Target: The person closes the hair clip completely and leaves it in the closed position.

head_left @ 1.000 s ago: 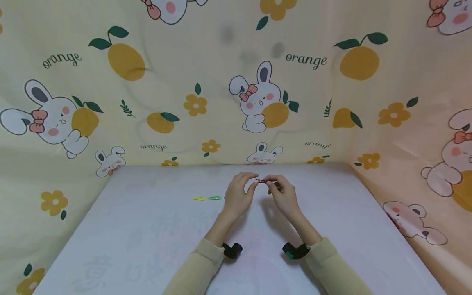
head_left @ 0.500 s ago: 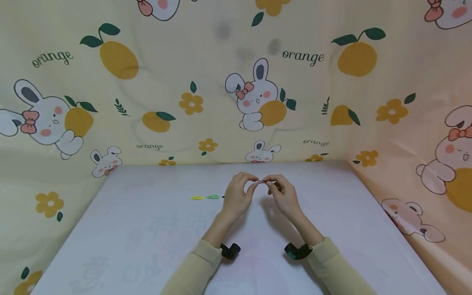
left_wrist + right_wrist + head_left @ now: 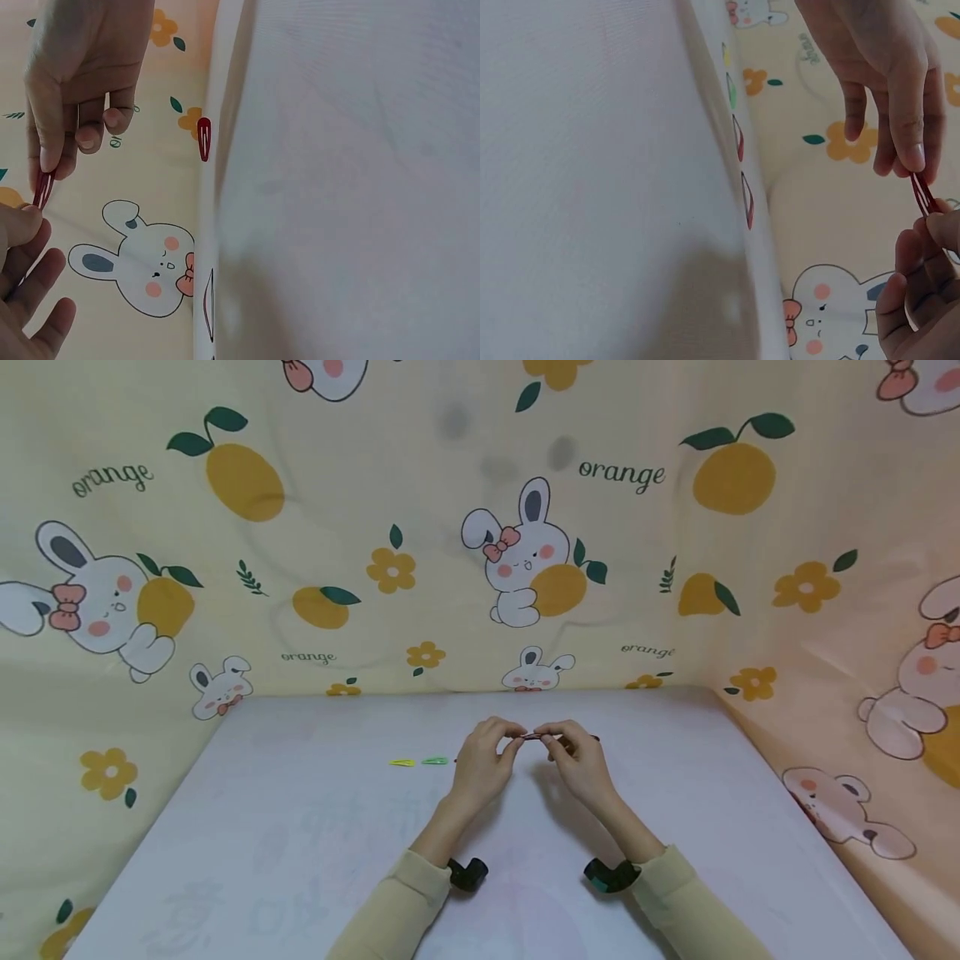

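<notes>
Between my two hands a dark red snap hair clip (image 3: 531,737) is held up over the far part of the table. My left hand (image 3: 482,766) pinches one end with thumb and fingers; my right hand (image 3: 585,770) pinches the other. In the right wrist view the held clip (image 3: 921,193) shows narrow gaps between its strips. A second red clip (image 3: 204,139) lies on the table beyond the right hand. Further red clips (image 3: 739,139) rest in a row behind the left hand, which mostly hides them in the head view.
Left of the hands, a yellow clip (image 3: 402,763) and a green clip (image 3: 435,761) lie in line on the white table (image 3: 300,860). A patterned cloth (image 3: 420,527) with rabbits and oranges hangs behind the table and along its sides.
Both hands have come down slightly with the clip. Its strips looked spread apart a second ago and now appear closer together. A red clip tip shows beside the right hand now.
</notes>
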